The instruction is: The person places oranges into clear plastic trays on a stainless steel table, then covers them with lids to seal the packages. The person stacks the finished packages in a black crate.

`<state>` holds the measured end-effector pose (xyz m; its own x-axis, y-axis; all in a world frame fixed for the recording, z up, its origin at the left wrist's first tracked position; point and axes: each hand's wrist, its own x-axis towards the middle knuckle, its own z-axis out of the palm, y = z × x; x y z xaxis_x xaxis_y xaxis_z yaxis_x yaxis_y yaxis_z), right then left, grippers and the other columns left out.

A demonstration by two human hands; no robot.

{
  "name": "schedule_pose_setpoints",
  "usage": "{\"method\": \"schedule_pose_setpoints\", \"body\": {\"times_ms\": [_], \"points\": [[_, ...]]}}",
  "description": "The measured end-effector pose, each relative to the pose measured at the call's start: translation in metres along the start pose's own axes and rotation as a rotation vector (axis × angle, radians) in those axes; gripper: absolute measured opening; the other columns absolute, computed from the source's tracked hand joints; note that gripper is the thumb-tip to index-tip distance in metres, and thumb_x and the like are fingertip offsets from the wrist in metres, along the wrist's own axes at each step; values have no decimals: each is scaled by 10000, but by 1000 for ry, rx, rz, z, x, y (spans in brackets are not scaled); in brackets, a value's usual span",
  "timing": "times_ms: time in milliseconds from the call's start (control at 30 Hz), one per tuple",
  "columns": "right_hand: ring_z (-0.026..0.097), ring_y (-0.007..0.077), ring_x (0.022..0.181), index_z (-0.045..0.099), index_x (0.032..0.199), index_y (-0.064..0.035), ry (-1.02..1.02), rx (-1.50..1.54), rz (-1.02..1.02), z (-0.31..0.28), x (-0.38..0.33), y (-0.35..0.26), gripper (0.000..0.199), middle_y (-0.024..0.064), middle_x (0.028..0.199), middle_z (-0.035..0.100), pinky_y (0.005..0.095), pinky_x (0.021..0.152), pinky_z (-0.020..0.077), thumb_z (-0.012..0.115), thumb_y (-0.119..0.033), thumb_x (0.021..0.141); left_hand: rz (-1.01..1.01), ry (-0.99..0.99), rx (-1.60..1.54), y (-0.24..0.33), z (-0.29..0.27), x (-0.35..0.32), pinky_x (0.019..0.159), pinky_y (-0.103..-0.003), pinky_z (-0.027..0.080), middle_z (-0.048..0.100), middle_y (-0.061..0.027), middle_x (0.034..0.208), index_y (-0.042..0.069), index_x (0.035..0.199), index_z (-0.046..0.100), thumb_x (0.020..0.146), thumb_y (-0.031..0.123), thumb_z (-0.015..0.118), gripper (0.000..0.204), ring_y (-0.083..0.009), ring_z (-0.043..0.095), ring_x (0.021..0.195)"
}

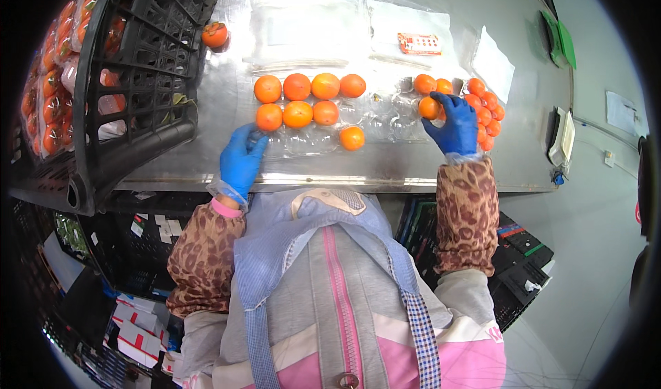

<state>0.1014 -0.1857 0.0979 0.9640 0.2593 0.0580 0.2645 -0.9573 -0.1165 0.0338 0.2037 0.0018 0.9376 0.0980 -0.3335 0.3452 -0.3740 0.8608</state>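
Note:
Orange persimmons point(297, 87) fill part of a clear plastic tray point(303, 138) on the metal table, in two rows with one more persimmon point(352, 138) at its lower right. My left hand point(241, 160), in a blue glove, is closed at the tray's left edge. To the right lies a second clear tray point(392, 122), with a few persimmons point(425, 84) at its right end. There my blue-gloved right hand point(454, 124) bends its fingers around a persimmon point(429, 107); its palm side is hidden. Smaller-looking persimmons point(490, 100) cluster just right of that hand.
A black crate point(138, 79) stands at the left with packed fruit point(51, 107) beyond it. A lone persimmon point(215, 35) sits beside the crate. White sheets point(494, 65) and a red-and-white label strip point(419, 43) lie at the back. Black crates point(520, 251) are below the table.

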Motion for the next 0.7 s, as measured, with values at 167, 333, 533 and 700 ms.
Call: {"method": "schedule_pose_setpoints", "body": {"times_ms": [167,333,533,700], "points": [[601,271,936,602,1110,-102,91,323,-81,1,2,-54,527,90,1009,635,386,821,467,799,-160,625,-44,-16,33,-1,1,2,697,-283,493,641,-74,924,41,1141,575,833,162,678,347,-139,590,730],[591,284,905,595,1101,-95,-39,330,-162,27,23,-90,498,85,986,619,390,799,460,788,-202,655,-9,-2,42,1,0,1,696,-287,494,646,-74,916,39,1136,577,830,164,681,346,-145,594,729],[586,296,852,573,1102,-90,-118,248,-247,35,30,-92,521,95,958,605,403,756,466,793,-233,652,-6,-7,27,1,-1,2,700,-290,497,659,-73,904,33,1131,580,829,164,682,344,-148,605,741],[599,294,853,598,1081,-102,-148,240,-264,39,30,-91,483,82,978,624,399,746,478,791,-245,662,-2,-10,66,2,-2,2,693,-294,499,661,-75,891,33,1128,581,828,174,682,346,-157,612,731]]}}
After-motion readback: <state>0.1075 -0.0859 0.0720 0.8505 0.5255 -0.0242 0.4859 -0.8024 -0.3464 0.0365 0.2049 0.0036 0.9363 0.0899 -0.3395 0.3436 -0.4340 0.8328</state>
